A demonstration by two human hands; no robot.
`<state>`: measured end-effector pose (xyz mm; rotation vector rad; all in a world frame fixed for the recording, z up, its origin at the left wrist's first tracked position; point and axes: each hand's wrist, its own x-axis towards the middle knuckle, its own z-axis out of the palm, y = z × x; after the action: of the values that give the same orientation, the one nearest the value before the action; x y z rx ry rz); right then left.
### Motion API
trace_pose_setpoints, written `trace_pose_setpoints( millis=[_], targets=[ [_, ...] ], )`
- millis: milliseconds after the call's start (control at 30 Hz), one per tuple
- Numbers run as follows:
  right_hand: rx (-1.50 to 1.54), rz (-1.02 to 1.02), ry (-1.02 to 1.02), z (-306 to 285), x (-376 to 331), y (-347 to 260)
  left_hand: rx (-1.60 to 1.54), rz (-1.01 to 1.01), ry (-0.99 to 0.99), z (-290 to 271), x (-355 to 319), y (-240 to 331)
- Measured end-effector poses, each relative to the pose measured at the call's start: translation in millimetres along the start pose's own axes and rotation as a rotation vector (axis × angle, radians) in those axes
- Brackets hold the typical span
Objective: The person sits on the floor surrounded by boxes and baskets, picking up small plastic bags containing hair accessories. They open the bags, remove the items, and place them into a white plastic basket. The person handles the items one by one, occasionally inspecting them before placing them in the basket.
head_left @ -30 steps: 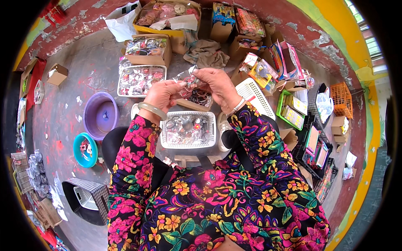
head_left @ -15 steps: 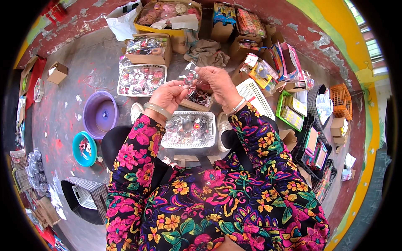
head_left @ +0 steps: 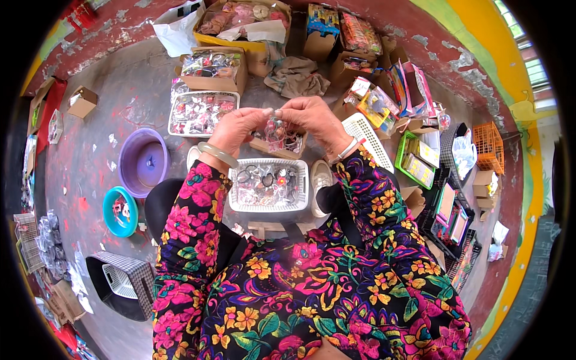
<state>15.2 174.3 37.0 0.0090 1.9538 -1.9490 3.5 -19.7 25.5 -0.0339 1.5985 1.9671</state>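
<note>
My left hand (head_left: 239, 128) and my right hand (head_left: 317, 122) are raised close together, fingertips nearly meeting. Both pinch the top edge of a small clear plastic bag (head_left: 276, 135), which hangs between them with reddish and dark small items inside. Just behind and below the bag stands an open cardboard box (head_left: 282, 152) of dark, stringy items. Nearer to me, a white plastic basket (head_left: 270, 207) is filled with clear packets of dark bands, one showing a red flower shape. The exact contents of the held bag are too small to make out.
A second white basket (head_left: 174, 129) of packets stands far left, by a filled carton (head_left: 231, 81). At left are a purple basin (head_left: 127, 174), a teal basin (head_left: 108, 219) and a checked bin (head_left: 144, 294). Rightward stand a white crate (head_left: 367, 141) and a green basket (head_left: 401, 157).
My hands have come level, with the left one rising toward the right. The bag, earlier tilted upward between them, now hangs down from my fingertips.
</note>
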Motion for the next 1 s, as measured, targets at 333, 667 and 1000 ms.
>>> trace_pose_setpoints(
  millis=[333,667,1000],
  targets=[
    [0.103,0.004,0.136,3,-1,-2,-0.189,0.036,0.079,7,-2,-2],
    [0.202,0.106,0.004,26,-5,10,-0.399,0.096,0.159,2,2,-7],
    [0.237,0.026,0.068,9,-7,30,-0.395,0.129,0.244,-6,2,-12]
  ],
)
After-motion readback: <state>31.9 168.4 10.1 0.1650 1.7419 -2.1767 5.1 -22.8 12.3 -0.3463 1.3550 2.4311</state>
